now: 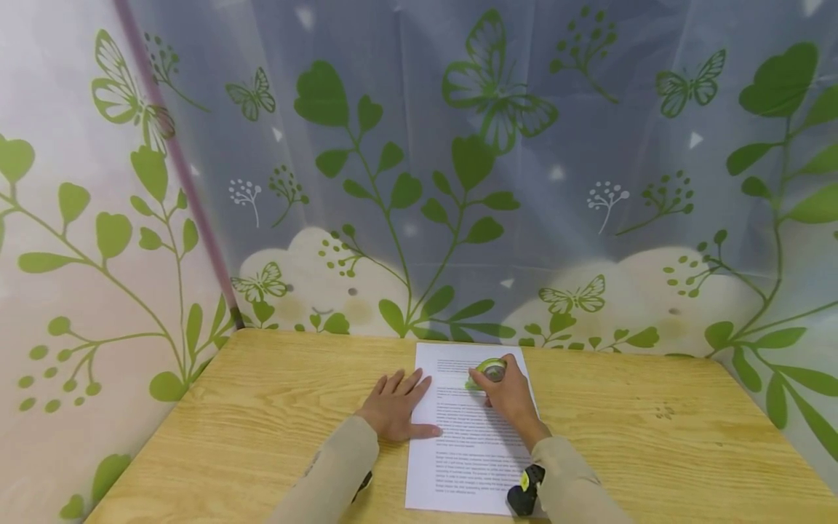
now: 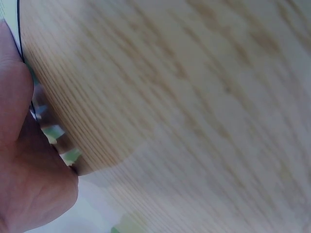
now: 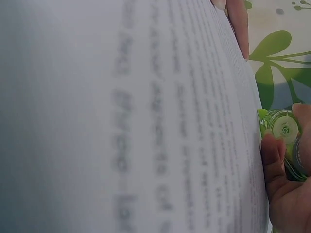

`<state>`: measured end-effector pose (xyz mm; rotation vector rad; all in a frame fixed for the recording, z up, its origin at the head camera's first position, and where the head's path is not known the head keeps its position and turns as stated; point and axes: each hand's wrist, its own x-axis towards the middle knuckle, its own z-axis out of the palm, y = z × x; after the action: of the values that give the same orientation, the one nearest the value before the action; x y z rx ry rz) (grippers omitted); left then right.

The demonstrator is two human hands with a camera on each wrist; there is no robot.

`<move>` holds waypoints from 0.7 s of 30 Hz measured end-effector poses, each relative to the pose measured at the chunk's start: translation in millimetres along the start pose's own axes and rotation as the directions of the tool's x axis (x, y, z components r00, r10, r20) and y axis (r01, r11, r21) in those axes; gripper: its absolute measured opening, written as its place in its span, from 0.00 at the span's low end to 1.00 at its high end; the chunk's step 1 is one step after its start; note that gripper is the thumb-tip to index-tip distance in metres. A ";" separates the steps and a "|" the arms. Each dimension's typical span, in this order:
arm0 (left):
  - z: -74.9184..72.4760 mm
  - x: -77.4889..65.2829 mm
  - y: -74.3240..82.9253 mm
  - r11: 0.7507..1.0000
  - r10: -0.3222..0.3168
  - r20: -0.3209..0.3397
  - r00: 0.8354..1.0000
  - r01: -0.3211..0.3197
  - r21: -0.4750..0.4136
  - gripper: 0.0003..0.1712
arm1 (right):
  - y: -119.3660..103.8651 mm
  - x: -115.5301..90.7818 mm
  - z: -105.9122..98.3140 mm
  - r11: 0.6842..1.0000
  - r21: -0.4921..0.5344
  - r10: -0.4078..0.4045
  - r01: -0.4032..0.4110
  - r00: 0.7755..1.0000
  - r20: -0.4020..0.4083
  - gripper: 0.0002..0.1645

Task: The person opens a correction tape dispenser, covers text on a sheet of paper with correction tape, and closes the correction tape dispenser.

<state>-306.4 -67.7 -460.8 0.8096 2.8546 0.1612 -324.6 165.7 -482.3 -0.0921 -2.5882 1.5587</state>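
A white sheet of paper (image 1: pixel 422 477) with several blocks of printed text lies lengthwise on the wooden table. In the head view my left hand (image 1: pixel 395 409) is spread across the sheet's left edge, its thumb and fingertips on the paper. My right hand (image 1: pixel 513 397) grips a green, see-through correction tape dispenser (image 1: pixel 486 366) over the upper part of the sheet, near the text. The right wrist view shows the dispenser (image 3: pixel 285 127) with its round reel, between thumb and fingers. Its tip is hard to make out.
The wooden table (image 1: pixel 281 415) extends to both sides of the sheet. Behind it hangs a curtain (image 1: pixel 419 182) with green leaves and butterflies. A black wrist device (image 1: pixel 524 495) on the right sleeve hangs over the sheet's lower right corner.
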 end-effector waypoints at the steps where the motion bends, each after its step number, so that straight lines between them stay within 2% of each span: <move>1: -0.3 -0.1 0.0 1.000 0.001 -0.001 1.000 -0.001 0.000 0.52 | 0.2 0.2 -0.2 1.000 0.003 0.000 0.000 1.000 -0.003 0.28; 21: 1.6 2.1 -3.5 1.000 0.003 -0.001 1.000 -0.003 -0.012 0.54 | 4.2 -1.0 -8.3 1.000 0.009 -0.003 0.003 1.000 0.016 0.29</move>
<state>-309.6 -69.5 -463.2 0.8112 2.8509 0.1798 -322.5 174.9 -482.2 -0.0755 -2.5924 1.5763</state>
